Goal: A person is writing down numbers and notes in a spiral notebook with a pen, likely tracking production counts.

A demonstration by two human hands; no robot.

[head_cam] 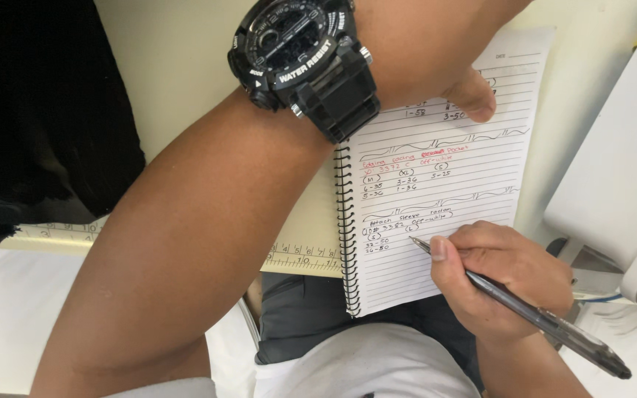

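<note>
Right hand [503, 276]: lower right, nearest the camera. Fist-like pose, knuckles up, fingers [440, 249] clamped on a pen, thumb pressed along the barrel.

Pen [532, 313]: slim, dark, translucent barrel, dark cap end at lower right. Lies slanted; tip up-left, touching the notebook page beside the lowest handwritten lines.

Lap: white garment [363, 368] and grey cloth [296, 317] directly below the notebook's lower edge.

Notebook [436, 221]: spiral-bound, black wire coil down its left side, white ruled page. Rests on the bench with its lower corner overhanging the edge above the lap. Page carries blocks of handwriting in black and red ink, split by wavy hand-drawn dividers; lower third is blank lines.

Ruler strip [304, 258]: printed scale along the bench's near edge, just left of the coil.

Bench [178, 66]: pale cream surface.

Left forearm: crosses the picture diagonally from lower left to top centre, over the notebook's upper left corner.

Watch [300, 55]: bulky black digital, wide strap, on the left wrist.

Left hand [451, 66]: mostly out of view at the top; thumb pressed flat on the upper page. Whether its other fingers are spread or curled cannot be told.

Black fabric [46, 110]: heaped at upper left.

Machine housing [621, 169]: white, right edge.
</note>
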